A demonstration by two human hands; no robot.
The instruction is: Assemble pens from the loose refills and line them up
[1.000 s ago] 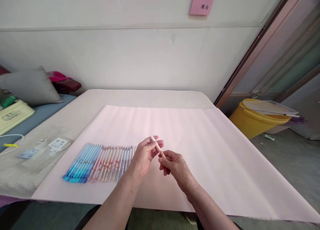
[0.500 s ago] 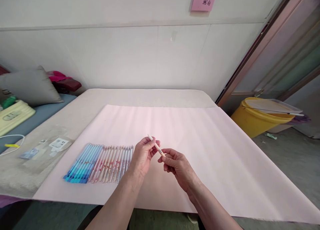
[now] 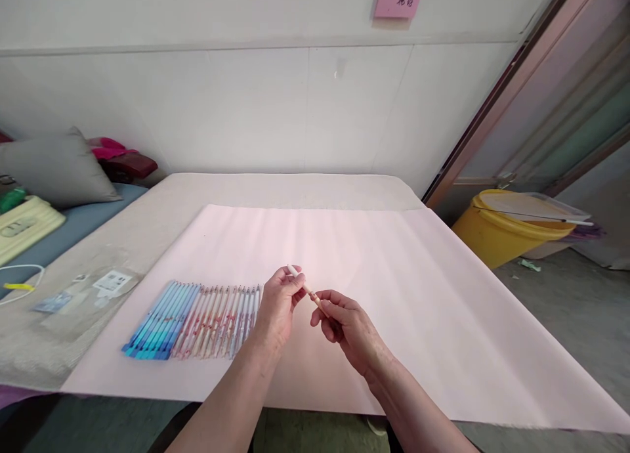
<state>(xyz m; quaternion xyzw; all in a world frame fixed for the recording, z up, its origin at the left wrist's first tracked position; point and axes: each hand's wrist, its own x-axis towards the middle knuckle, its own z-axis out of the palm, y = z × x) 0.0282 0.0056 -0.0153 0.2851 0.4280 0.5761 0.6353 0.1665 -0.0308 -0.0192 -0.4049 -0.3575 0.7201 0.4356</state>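
Observation:
A slim, pale cream pen [image 3: 308,291] with small reddish marks slants between my hands above the pink sheet [image 3: 394,335]. My left hand [image 3: 283,295] pinches its upper, white end between thumb and fingers. The lower end is in the closed fingers of my right hand [image 3: 343,318], which hide its tip. Left of my left forearm lies a tight row of several pens: blue pens [image 3: 162,322] at the far left, then pink and cream patterned pens [image 3: 211,322], then pale lilac-white ones [image 3: 246,318] partly behind my left arm.
Clear plastic bags [image 3: 93,295] with a white label lie left of the sheet. Beyond are a grey cushion [image 3: 59,167], a yellow power strip [image 3: 29,226] and a white cable [image 3: 39,276]. A yellow bin [image 3: 512,230] stands right of the table; a white wall [image 3: 246,111] closes the back.
The pen has turned, so its reddish marks now show where dark print showed before. My hands stay nearly in place, and the whole view shifts slightly.

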